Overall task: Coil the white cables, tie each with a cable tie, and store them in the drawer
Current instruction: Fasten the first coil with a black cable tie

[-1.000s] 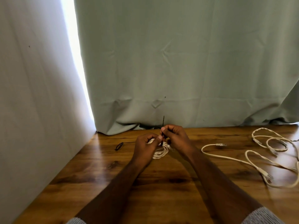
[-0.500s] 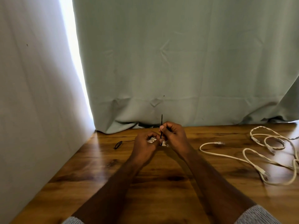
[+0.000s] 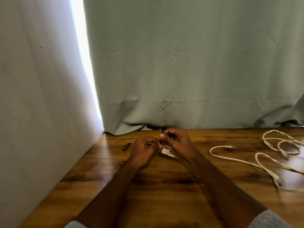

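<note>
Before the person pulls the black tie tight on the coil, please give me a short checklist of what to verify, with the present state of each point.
1. Right hand pinches the black cable tie: ok.
2. Left hand has a grip on the coiled white cable: ok.
3. Tie passes fully around the coil: cannot tell, the fingers hide it.
4. Tie tail is through its head: cannot tell, too small.
5. Loose white cables lie apart from the coil, on the table to the right: ok.
6. Spare black tie lies ready, left of the hands: ok.
</note>
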Demonstrator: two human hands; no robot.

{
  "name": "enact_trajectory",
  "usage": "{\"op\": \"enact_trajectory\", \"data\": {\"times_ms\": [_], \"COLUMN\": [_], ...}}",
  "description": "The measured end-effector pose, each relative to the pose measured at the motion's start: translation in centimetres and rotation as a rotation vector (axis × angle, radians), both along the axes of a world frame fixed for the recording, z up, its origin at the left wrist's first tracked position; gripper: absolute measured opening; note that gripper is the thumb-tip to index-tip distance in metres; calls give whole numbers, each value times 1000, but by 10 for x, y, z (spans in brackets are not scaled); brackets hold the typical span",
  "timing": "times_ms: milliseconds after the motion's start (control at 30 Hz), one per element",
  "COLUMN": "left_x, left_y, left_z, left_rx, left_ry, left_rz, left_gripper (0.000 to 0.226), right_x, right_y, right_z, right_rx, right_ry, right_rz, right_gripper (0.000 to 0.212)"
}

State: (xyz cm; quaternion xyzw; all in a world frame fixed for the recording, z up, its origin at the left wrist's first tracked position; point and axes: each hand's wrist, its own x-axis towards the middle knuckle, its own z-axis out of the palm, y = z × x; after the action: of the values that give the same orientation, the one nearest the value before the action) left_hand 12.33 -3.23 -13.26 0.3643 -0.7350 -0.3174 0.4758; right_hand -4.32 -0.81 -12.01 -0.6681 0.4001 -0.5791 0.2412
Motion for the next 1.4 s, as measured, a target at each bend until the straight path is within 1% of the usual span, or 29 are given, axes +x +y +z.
{"op": "enact_trajectory", "data": {"times_ms": [33,100,133,200,300,367,433,533,600,800,900,1000,1067,1200,1400], "left_x": [7,23,31,46,73,91,112,148,170,204,204,200,199,200,200], "left_y": [2,4,5,10,18,24,28,33,35,34,28,29,27,22,24], "left_z": [2,5,5,3,0,0,-1,-4,-9,-19,-21,-17,-17,-18,-22], "left_rx": [3,-25,-38,-38,-27,-40,-91,-161,-133,11,23,12,-7,9,24], "left_ry": [30,74,93,110,140,141,119,57,41,195,257,268,266,249,245], "left_rz": [-8,-2,-4,5,56,88,149,260,313,470,561,600,638,679,697], "left_gripper": [5,7,7,9,8,10,15,13,11,8,25,38,44,36,34], "right_x": [2,11,15,27,53,73,98,139,165,218,222,222,223,222,218], "right_y": [2,5,6,8,14,16,17,15,12,-12,-27,-36,-40,-42,-37], "right_z": [0,-3,-5,-7,-7,-8,-9,-13,-18,-28,-34,-33,-31,-32,-32], "right_rx": [0,-7,-14,-32,41,67,52,47,49,-17,-63,-106,-114,-93,-71], "right_ry": [18,114,186,270,299,317,324,339,374,509,596,756,812,800,750], "right_rz": [25,31,16,26,83,81,74,46,24,-55,-91,-151,-177,-162,-113], "right_gripper": [1,13,16,19,25,21,18,14,14,17,18,19,21,24,25]}}
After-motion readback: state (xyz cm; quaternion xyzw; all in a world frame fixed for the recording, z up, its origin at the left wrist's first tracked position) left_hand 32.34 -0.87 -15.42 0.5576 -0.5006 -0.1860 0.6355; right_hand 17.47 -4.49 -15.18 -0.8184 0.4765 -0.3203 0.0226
